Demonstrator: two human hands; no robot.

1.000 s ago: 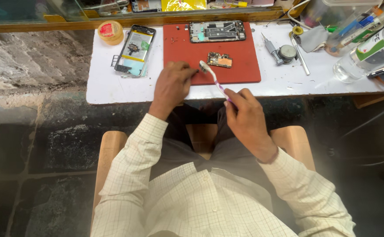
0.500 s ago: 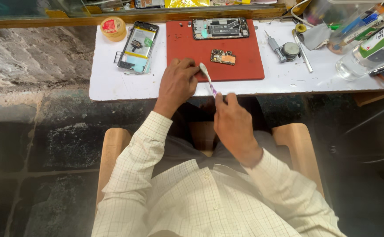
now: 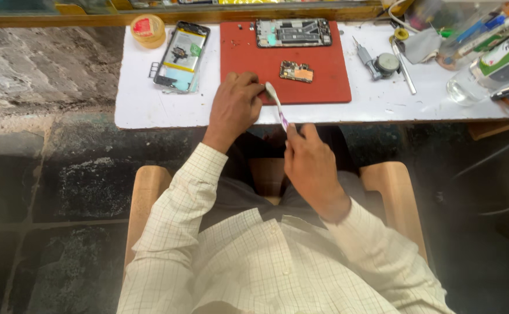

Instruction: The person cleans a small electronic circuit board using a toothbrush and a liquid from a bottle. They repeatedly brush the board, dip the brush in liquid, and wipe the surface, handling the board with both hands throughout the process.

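Toothbrush (image 3: 276, 104), white-headed with a purple-patterned handle, sits at the middle of the head view, its bristle end at the near edge of the red mat (image 3: 318, 81) and its handle pinched in the right hand (image 3: 310, 166), whose fingers close narrowly round it. The left hand (image 3: 235, 107) rests curled on the mat's near-left corner, touching the brush head; whether it pins some small part beneath its fingers cannot be told. As a judgement, the work is partway: the phone frame (image 3: 293, 32) lies stripped open at twelve o'clock on the mat, the small circuit board (image 3: 296, 72) lies loose at one o'clock from the brush, and nothing is put back together. At eleven o'clock, on the white table (image 3: 144, 104), lies an opened phone back (image 3: 182, 55) showing a pale battery with a green patch, and beyond it a round yellow tin with a red label (image 3: 148, 29). At two o'clock lie a screwdriver (image 3: 364, 57) and a clear bottle with a green-and-white label (image 3: 493, 67).
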